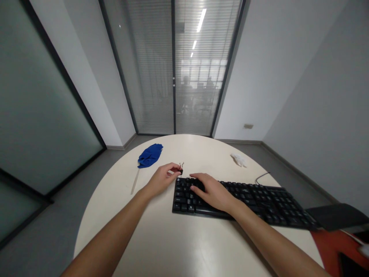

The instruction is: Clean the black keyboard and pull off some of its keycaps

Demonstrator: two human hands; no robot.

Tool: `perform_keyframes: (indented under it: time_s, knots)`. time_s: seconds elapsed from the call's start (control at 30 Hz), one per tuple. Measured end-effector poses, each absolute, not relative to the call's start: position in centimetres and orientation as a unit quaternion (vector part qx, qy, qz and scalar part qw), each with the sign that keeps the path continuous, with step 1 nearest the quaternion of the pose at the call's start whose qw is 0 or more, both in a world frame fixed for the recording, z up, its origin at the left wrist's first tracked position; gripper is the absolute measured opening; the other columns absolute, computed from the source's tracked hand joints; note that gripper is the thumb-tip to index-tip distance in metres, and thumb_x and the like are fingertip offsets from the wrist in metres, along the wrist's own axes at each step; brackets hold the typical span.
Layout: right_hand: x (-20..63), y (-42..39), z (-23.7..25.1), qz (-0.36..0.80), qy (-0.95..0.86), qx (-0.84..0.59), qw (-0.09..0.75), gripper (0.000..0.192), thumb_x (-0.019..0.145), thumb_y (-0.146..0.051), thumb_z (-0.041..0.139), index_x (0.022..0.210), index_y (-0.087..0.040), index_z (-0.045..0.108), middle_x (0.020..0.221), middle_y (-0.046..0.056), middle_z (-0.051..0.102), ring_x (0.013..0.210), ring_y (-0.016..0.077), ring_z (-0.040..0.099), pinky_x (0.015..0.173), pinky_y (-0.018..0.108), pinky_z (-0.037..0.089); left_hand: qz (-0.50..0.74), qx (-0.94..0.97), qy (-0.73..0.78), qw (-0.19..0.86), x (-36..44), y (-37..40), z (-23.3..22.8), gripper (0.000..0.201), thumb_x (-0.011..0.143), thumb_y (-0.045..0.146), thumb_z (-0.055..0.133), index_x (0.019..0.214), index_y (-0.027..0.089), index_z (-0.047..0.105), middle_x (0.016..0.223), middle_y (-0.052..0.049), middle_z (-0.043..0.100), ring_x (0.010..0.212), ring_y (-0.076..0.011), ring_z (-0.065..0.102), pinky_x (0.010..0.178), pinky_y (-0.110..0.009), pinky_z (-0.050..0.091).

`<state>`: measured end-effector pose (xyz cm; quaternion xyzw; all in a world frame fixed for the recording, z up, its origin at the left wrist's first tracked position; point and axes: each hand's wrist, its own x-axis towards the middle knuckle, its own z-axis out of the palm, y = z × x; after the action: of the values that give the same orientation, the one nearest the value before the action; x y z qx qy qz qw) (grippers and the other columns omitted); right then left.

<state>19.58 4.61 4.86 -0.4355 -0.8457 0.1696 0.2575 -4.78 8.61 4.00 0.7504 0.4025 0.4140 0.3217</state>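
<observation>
My left hand (163, 177) is closed at the left end of the keyboard's back edge. Its thumb and fingertips pinch a small black piece with thin wire prongs (182, 166) pointing up, which looks like a keycap puller. Whether a keycap sits in it is too small to tell. A black keyboard (248, 202) lies slanted across the table, its right end nearer the table's edge. Over its left part rests my right hand (215, 192), fingers stretched and thumb apart, touching the keys and covering some of them. It holds nothing.
On the round white table (115, 215) lie a blue cloth (150, 155) with a pale flat stick (135, 182) and a crumpled white tissue (238, 160). The keyboard cable (261, 177) runs off the back right. A dark chair part (337, 215) stands at the right.
</observation>
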Motion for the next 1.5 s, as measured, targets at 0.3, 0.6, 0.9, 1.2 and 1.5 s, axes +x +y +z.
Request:
perform_keyframes:
  time_s: [0.3, 0.6, 0.9, 1.2, 1.5]
  knots:
    - [15.6, 9.4, 6.1, 0.24, -0.857, -0.372, 0.263, 0.024, 0.093, -0.039, 0.06, 0.101, -0.02, 0.07, 0.1, 0.007, 0.072, 0.087, 0.0206, 0.066, 0.079, 0.033, 0.05, 0.424, 0.735, 0.412, 0.331, -5.2, 9.2, 3.3, 0.024, 0.085, 0.038, 0.067, 0.099, 0.019, 0.072, 0.096, -0.006, 0.073, 0.088, -0.0213, 0.067, 0.073, -0.029, 0.053]
    - [16.1, 10.0, 3.8, 0.339, -0.816, -0.36, 0.299, 0.031, 0.096, -0.046, 0.054, 0.097, -0.018, 0.067, 0.088, 0.003, 0.071, 0.079, 0.018, 0.062, 0.076, 0.031, 0.049, 0.358, 0.763, 0.401, 0.359, -6.3, 9.4, 2.2, 0.039, 0.081, 0.035, 0.072, 0.118, 0.021, 0.068, 0.113, -0.009, 0.072, 0.103, -0.0238, 0.066, 0.087, -0.034, 0.051]
    - [16.0, 10.1, 3.4, 0.394, -0.797, -0.32, 0.328, 0.028, 0.096, -0.042, 0.055, 0.102, -0.018, 0.068, 0.097, 0.004, 0.071, 0.089, 0.0189, 0.063, 0.079, 0.03, 0.049, 0.337, 0.782, 0.403, 0.336, -6.4, 9.9, 1.0, 0.024, 0.083, 0.035, 0.067, 0.101, 0.021, 0.077, 0.103, -0.007, 0.076, 0.095, -0.0244, 0.068, 0.092, -0.037, 0.049]
    - [16.4, 10.5, 3.1, 0.385, -0.78, -0.35, 0.348, 0.022, 0.094, -0.038, 0.057, 0.096, -0.018, 0.064, 0.086, 0.004, 0.071, 0.081, 0.0188, 0.064, 0.077, 0.031, 0.048, 0.348, 0.792, 0.382, 0.325, -6.0, 9.8, 0.9, 0.023, 0.088, 0.032, 0.064, 0.104, 0.021, 0.075, 0.104, -0.007, 0.075, 0.096, -0.0226, 0.068, 0.091, -0.034, 0.049]
    - [16.5, 10.8, 2.7, 0.402, -0.774, -0.34, 0.351, 0.022, 0.097, -0.038, 0.053, 0.104, -0.019, 0.06, 0.091, 0.006, 0.073, 0.089, 0.0209, 0.069, 0.086, 0.037, 0.052, 0.349, 0.792, 0.389, 0.315, -5.6, 9.5, 1.1, 0.021, 0.09, 0.031, 0.062, 0.102, 0.021, 0.075, 0.105, -0.006, 0.075, 0.097, -0.0222, 0.068, 0.09, -0.033, 0.049]
